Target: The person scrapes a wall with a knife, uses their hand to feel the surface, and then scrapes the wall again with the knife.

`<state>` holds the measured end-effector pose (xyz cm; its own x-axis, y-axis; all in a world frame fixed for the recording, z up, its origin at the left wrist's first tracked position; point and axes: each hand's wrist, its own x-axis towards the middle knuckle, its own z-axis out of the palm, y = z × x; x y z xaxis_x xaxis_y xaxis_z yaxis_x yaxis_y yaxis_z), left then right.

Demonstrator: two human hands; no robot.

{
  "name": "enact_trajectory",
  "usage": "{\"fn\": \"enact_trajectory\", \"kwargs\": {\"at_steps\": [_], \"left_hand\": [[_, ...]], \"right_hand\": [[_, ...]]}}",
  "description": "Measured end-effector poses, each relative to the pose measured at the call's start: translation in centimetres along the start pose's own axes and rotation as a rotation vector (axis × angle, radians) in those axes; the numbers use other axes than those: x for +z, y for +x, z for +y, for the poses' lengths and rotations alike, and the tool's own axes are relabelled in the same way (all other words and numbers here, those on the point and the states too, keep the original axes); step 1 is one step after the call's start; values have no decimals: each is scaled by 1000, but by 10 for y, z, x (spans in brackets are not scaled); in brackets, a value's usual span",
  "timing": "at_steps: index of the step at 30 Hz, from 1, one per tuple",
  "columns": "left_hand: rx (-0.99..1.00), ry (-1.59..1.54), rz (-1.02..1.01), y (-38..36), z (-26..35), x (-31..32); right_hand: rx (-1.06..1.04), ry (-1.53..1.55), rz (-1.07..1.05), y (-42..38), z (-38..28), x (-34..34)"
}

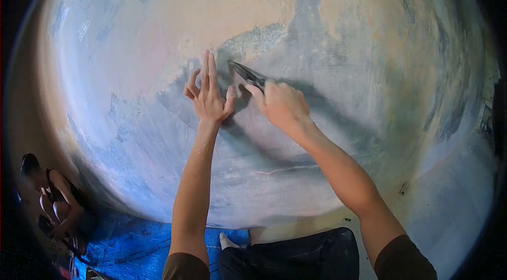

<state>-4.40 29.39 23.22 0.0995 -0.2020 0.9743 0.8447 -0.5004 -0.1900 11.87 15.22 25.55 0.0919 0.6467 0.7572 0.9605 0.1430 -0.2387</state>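
A large surface mottled in grey, blue, cream and pink fills most of the head view. My left hand lies against it near the middle, palm toward the surface, with two fingers stretched upward and the thumb apart. Just to the right, my right hand is closed round a dark, pointed tool. The tool's tip points up and left, close to the fingers of my left hand. A rough grey-green patch is above the tool. What the tool's handle looks like is hidden by my fingers.
At the lower left a person crouches low, head bent, beside a blue tarp on the floor. My legs in dark trousers and a light-socked foot are at the bottom. A pale floor shows at the lower right.
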Motion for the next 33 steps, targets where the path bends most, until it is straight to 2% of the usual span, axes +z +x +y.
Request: {"fn": "enact_trajectory", "kwargs": {"at_steps": [2,5,8,9,11,13,14,17,20,23,26,33], "left_hand": [[-78,-40,5,1,1,2],[-154,-72,27,2,-2,7],[-135,-32,-109,9,3,-2],[-118,-13,-124,8,4,-1],[-76,31,-148,13,2,1],[-63,49,-135,15,3,1],[-58,53,-129,15,4,2],[-50,46,-125,14,4,4],[-51,44,-113,14,3,8],[-54,56,-104,13,4,10],[-64,73,-111,12,4,8],[-127,75,-106,2,9,8]], "right_hand": [[49,48,-38,-24,22,0],[108,226,53,-74,65,10],[171,546,-9,-150,110,16],[324,631,-144,-183,127,22],[450,794,-324,-252,160,47],[635,1231,-520,-324,183,75],[845,1584,-667,-355,188,84],[1050,1871,-758,-426,190,115],[931,1632,-866,-437,193,128],[974,1695,-807,-433,197,132],[1115,1705,-725,-432,197,126],[1145,1737,-725,-442,202,140]]}}
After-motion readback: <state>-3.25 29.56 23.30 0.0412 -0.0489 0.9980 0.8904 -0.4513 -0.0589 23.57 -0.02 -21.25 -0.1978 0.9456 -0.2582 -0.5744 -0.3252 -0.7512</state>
